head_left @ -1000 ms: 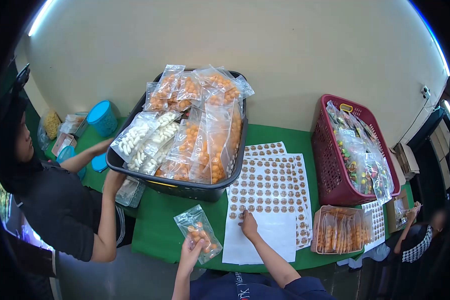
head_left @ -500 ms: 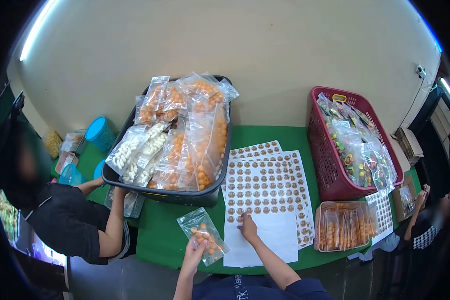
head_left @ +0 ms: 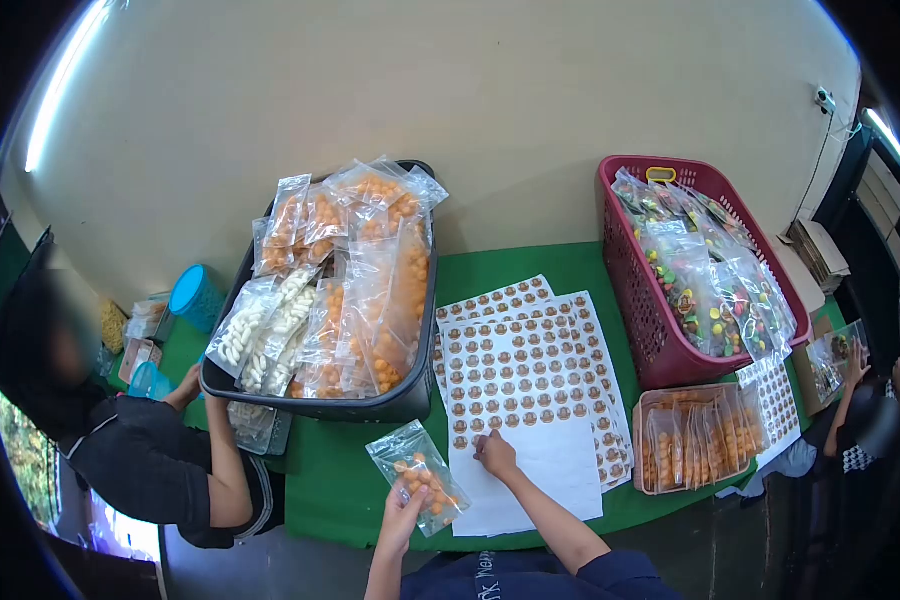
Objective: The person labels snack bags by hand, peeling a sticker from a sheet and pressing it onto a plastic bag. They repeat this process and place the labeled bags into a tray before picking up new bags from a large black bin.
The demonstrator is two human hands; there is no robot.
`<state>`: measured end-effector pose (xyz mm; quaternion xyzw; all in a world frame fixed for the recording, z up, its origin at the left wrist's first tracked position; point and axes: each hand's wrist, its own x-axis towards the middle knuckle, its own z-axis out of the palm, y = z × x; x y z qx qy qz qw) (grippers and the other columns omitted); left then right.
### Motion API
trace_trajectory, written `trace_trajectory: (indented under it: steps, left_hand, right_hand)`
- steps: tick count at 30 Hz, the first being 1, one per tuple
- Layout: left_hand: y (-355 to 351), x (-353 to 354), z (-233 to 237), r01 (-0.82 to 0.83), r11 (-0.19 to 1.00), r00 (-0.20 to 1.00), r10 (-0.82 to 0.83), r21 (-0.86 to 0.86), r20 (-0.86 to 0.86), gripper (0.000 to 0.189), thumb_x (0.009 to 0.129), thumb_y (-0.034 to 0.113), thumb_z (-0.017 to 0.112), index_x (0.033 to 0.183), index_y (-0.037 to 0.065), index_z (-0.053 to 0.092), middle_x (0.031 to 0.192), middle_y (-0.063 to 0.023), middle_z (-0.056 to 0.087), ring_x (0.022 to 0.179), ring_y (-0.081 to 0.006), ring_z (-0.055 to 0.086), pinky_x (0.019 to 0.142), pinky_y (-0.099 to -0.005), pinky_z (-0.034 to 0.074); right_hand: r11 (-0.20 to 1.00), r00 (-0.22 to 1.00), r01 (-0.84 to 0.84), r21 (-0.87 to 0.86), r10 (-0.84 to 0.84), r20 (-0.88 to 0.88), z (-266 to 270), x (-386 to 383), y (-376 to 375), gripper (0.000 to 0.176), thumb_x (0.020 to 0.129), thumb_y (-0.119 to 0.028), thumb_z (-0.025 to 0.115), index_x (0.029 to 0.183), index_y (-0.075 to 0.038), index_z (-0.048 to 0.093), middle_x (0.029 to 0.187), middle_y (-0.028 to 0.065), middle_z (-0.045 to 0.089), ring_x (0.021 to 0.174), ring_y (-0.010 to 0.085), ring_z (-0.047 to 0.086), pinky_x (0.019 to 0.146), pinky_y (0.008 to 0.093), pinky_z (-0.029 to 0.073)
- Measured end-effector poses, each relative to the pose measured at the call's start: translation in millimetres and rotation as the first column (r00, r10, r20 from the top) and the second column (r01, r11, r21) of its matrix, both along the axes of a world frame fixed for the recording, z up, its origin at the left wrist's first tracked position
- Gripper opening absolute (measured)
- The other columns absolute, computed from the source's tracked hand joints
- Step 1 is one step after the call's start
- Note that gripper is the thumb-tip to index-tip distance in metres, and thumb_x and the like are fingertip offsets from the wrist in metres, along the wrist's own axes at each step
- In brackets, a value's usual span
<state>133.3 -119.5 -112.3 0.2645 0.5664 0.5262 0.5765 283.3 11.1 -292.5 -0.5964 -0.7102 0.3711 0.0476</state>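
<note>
Nudged rightward, the snack bag (head_left: pixel 417 474) sits clasped in my left grip (head_left: pixel 402 505); the sticker sheet (head_left: pixel 530 395) lies just right, under my right grip (head_left: pixel 496 455), closure unclear.

A small snack-packing workroom: baskets of bagged snacks (head_left: pixel 355 290) and sticker sheets (head_left: pixel 525 365) on a green table (head_left: pixel 320 465).

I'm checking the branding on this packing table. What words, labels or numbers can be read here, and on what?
"Ne": white lettering on the dark shirt seems to begin so; the rest is blurred.
Prints on the sticker sheets: round, brown, too small to read.
The snack bag in the left hand: no label shows.
Bags in the black basket and red basket: nothing readable.
</note>
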Motion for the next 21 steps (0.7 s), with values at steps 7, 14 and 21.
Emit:
trace_trajectory:
  steps: [7, 14, 21]
  left_hand:
    - [-1.4, -0.9, 0.5, 0.011, 1.0, 1.0, -0.011, 0.018, -0.003, 0.033, 0.085, 0.01, 0.05, 0.116, 0.002, 0.043, 0.105, -0.0054, 0.054, 0.096, -0.013, 0.053, 0.085, -0.0274, 0.042]
    - [-2.9, -8.9, -8.2, 0.001, 1.0, 1.0, -0.001, 0.007, 0.011, 0.033, 0.085, 0.009, 0.05, 0.116, 0.001, 0.043, 0.105, -0.0062, 0.054, 0.095, -0.014, 0.054, 0.082, -0.0271, 0.044]
    - [-0.7, -13.4, -11.3, -0.003, 1.0, 1.0, 0.003, 0.011, 0.027, 0.032, 0.085, 0.008, 0.05, 0.115, 0.002, 0.043, 0.102, -0.0057, 0.054, 0.091, -0.0126, 0.055, 0.079, -0.0255, 0.045]
  right_hand:
    - [0.959, 0.977, 0.146, 0.243, -0.102, -0.185, -4.3, 2.6, -16.3, 0.049, 0.066, -0.016, 0.068, 0.106, -0.007, 0.042, 0.1, 0.0134, 0.05, 0.092, 0.0304, 0.053, 0.072, 0.0388, 0.045]
    - [0.97, 0.978, 0.153, 0.191, -0.12, -0.173, -4.6, 0.8, -12.1, 0.038, 0.072, -0.017, 0.062, 0.103, -0.005, 0.045, 0.094, 0.0144, 0.053, 0.086, 0.0315, 0.055, 0.07, 0.0399, 0.045]
    - [0.956, 0.993, 0.103, 0.275, -0.084, -0.08, -11.5, -5.2, -2.3, 0.019, 0.079, -0.014, 0.051, 0.093, -0.002, 0.046, 0.085, 0.0195, 0.056, 0.075, 0.0342, 0.057, 0.062, 0.0431, 0.046]
